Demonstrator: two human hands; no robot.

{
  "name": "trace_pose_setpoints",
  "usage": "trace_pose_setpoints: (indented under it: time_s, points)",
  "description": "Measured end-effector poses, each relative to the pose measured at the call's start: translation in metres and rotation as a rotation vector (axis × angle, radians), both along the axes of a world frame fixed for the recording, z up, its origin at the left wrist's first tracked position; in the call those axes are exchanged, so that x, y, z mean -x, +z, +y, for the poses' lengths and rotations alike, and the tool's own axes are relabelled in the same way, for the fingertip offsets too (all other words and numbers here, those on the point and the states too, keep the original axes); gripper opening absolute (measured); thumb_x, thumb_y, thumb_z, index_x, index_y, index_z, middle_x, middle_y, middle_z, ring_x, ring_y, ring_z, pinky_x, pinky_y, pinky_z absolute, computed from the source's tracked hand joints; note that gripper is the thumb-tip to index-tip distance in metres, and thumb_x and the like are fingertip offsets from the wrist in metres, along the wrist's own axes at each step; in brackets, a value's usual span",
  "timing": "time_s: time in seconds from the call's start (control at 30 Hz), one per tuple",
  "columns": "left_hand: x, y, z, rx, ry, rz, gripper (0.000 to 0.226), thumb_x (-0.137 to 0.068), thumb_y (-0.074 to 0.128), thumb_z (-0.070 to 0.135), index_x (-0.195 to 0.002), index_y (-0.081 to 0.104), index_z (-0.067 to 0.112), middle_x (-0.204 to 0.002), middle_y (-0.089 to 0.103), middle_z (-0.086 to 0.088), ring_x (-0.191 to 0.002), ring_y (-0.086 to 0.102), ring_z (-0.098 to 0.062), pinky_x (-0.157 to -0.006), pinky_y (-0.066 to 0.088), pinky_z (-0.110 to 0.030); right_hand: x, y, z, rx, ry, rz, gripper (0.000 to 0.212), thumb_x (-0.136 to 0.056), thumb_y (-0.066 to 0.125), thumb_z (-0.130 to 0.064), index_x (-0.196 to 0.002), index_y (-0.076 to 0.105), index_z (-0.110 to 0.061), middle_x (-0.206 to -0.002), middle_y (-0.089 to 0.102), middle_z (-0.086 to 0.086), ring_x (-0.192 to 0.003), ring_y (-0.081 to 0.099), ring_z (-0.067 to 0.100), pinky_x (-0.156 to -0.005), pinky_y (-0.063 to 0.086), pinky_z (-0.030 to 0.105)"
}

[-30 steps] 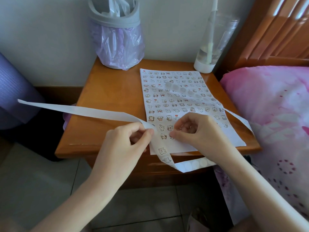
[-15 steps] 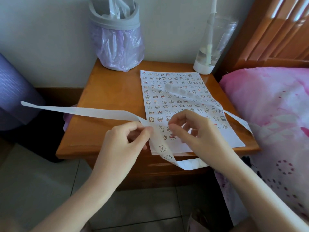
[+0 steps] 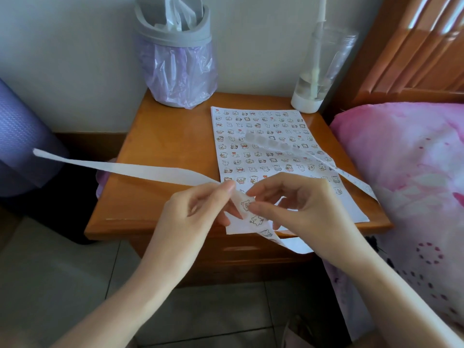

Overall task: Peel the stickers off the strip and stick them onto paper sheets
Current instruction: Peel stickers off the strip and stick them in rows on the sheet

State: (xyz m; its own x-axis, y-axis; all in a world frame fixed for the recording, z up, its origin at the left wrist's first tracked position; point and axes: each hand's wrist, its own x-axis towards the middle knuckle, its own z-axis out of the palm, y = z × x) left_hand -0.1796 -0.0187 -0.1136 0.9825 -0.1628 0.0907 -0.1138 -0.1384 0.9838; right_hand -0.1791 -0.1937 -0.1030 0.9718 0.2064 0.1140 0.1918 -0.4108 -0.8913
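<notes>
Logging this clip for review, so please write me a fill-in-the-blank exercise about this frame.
1. The left hand pinches the long white ____.
2. The sticker-covered paper sheet lies on a ____ bedside table.
3. The grey bin is lined with a ____ plastic bag.
4. The clear bottle stands at the table's back ____ corner.
Missing words: strip; wooden; purple; right.

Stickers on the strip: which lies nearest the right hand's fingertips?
The uppermost sticker, beside the right hand; middle sticker and lowest sticker sit lower down the strip.
</notes>
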Motion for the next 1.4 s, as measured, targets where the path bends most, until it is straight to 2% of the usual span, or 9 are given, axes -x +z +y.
trace_pose_setpoints:
  time_s: [0.17, 0.33, 0.53, 0.7, 0.9, 1.03, 1.13, 1.23, 1.4]
  points:
    - [0.002, 0.001, -0.001, -0.052, 0.012, -0.021, 0.020, -0.088, 0.057, 0.021, -0.075, 0.070, 0.012, -0.051, 0.061, 0.019, -0.049, 0.054, 0.004, -0.046, 0.035, -0.002, 0.001, 0.001, -0.001, 0.009, 0.004, -0.032, 0.012, -0.079, 0.073, -0.017, -0.091, 0.073, -0.022, -0.078, 0.071, -0.005, -0.072, 0.066, 0.013, -0.061, 0.057, 0.029]
    - [0.001, 0.001, -0.002, -0.062, 0.018, -0.033, 0.020, -0.087, 0.059, 0.021, -0.073, 0.071, 0.014, -0.052, 0.061, 0.019, -0.053, 0.056, 0.004, -0.048, 0.036, -0.002, 0.001, -0.001, 0.000, 0.027, -0.009, -0.080, 0.011, -0.080, 0.071, -0.017, -0.091, 0.073, -0.021, -0.079, 0.071, -0.006, -0.076, 0.066, 0.014, -0.063, 0.056, 0.026]
    - [-0.001, -0.002, -0.001, -0.106, 0.034, -0.039, 0.018, -0.084, 0.060, 0.028, -0.075, 0.072, 0.018, -0.056, 0.063, 0.015, -0.065, 0.061, -0.002, -0.058, 0.041, -0.003, 0.002, -0.002, 0.002, 0.103, -0.012, -0.153, 0.010, -0.081, 0.071, -0.015, -0.089, 0.074, -0.021, -0.079, 0.071, -0.009, -0.078, 0.066, 0.007, -0.064, 0.054, 0.021]
    - [0.000, -0.002, -0.001, -0.130, 0.048, -0.045, 0.018, -0.085, 0.060, 0.026, -0.071, 0.070, 0.020, -0.053, 0.061, 0.018, -0.062, 0.059, 0.001, -0.057, 0.039, -0.002, 0.002, -0.002, 0.002, 0.197, -0.021, -0.268, 0.007, -0.081, 0.073, -0.016, -0.087, 0.073, -0.019, -0.081, 0.069, -0.014, -0.078, 0.064, 0.004, -0.061, 0.052, 0.021]
    - [-0.001, -0.003, -0.001, -0.174, 0.054, -0.064, 0.021, -0.084, 0.060, 0.029, -0.068, 0.070, 0.019, -0.052, 0.061, 0.016, -0.061, 0.060, 0.000, -0.057, 0.039, -0.003, 0.000, -0.006, 0.004, 0.314, -0.006, -0.408, 0.007, -0.080, 0.067, -0.027, -0.083, 0.071, -0.022, -0.090, 0.062, -0.013, -0.077, 0.056, 0.003, -0.057, 0.050, 0.023]
    - [0.001, -0.002, -0.001, -0.192, 0.051, -0.072, 0.021, -0.084, 0.060, 0.030, -0.067, 0.070, 0.021, -0.053, 0.061, 0.018, -0.063, 0.060, -0.001, -0.059, 0.040, -0.003, 0.000, -0.003, 0.002, 0.282, 0.008, -0.314, 0.004, -0.081, 0.067, -0.029, -0.083, 0.069, -0.026, -0.088, 0.058, -0.016, -0.079, 0.054, 0.011, -0.061, 0.048, 0.026]
    - [0.001, -0.001, -0.001, -0.198, 0.058, -0.058, 0.022, -0.086, 0.059, 0.027, -0.067, 0.070, 0.022, -0.054, 0.062, 0.021, -0.063, 0.060, 0.001, -0.059, 0.039, -0.001, -0.001, 0.006, -0.002, 0.146, 0.038, -0.162, 0.001, -0.083, 0.069, -0.022, -0.083, 0.069, -0.021, -0.087, 0.063, -0.011, -0.079, 0.058, 0.012, -0.065, 0.048, 0.021]
    - [0.001, -0.002, 0.000, -0.214, 0.053, -0.057, 0.023, -0.087, 0.059, 0.024, -0.068, 0.071, 0.022, -0.060, 0.065, 0.023, -0.062, 0.060, 0.002, -0.057, 0.039, -0.001, -0.008, 0.015, -0.017, 0.034, -0.048, 0.006, 0.007, -0.082, 0.068, -0.021, -0.085, 0.069, -0.015, -0.077, 0.068, -0.009, -0.064, 0.059, 0.004, -0.056, 0.048, 0.016]
    - [0.001, -0.005, 0.002, -0.310, 0.065, -0.101, 0.015, -0.086, 0.060, 0.025, -0.075, 0.070, 0.024, -0.055, 0.061, 0.027, -0.058, 0.058, 0.005, -0.051, 0.038, -0.002, -0.022, 0.012, -0.038, 0.118, -0.193, 0.231, 0.004, -0.082, 0.069, -0.019, -0.082, 0.070, -0.016, -0.060, 0.067, -0.010, -0.043, 0.048, 0.003, -0.053, 0.045, 0.019]
